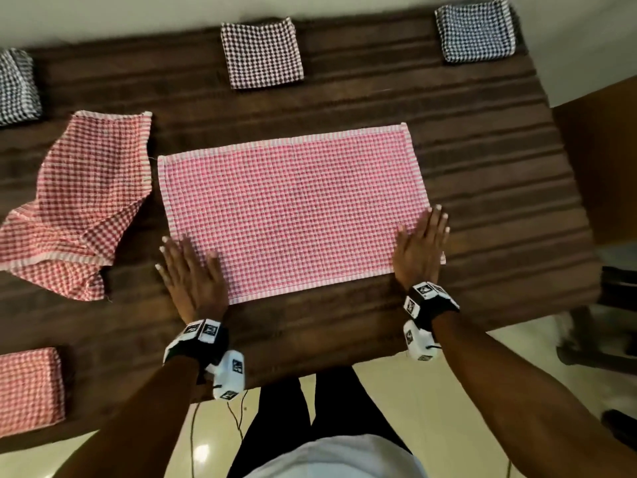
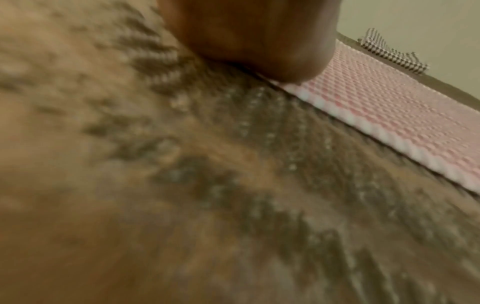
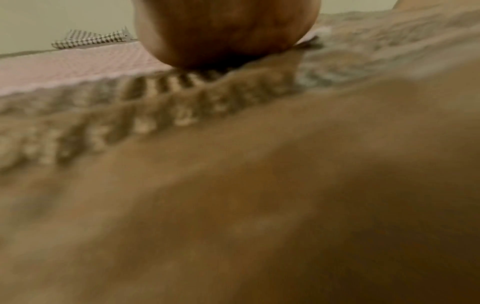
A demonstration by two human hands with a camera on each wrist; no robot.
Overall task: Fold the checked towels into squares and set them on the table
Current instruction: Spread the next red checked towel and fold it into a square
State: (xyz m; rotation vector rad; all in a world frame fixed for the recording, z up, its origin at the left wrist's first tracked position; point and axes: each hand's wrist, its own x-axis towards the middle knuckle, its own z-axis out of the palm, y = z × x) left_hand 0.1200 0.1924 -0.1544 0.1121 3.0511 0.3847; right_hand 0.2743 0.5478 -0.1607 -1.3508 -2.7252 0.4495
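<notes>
A pink checked towel (image 1: 293, 208) lies flat as a rectangle in the middle of the brown table (image 1: 482, 167). My left hand (image 1: 188, 267) rests flat with straight fingers on its near left corner. My right hand (image 1: 422, 244) lies flat on its near right corner. In the left wrist view the heel of my left hand (image 2: 254, 37) sits at the pink towel (image 2: 389, 115) edge. The right wrist view shows the palm of my right hand (image 3: 223, 30) on the pink towel (image 3: 78, 65). A crumpled red checked towel (image 1: 79, 201) lies to the left.
Folded squares sit around the table: a dark red one (image 1: 262, 51) at the back middle, a black one (image 1: 477, 31) at the back right, another black one (image 1: 17, 88) at far left, a red one (image 1: 31, 384) at near left. A chair (image 1: 599, 305) stands right.
</notes>
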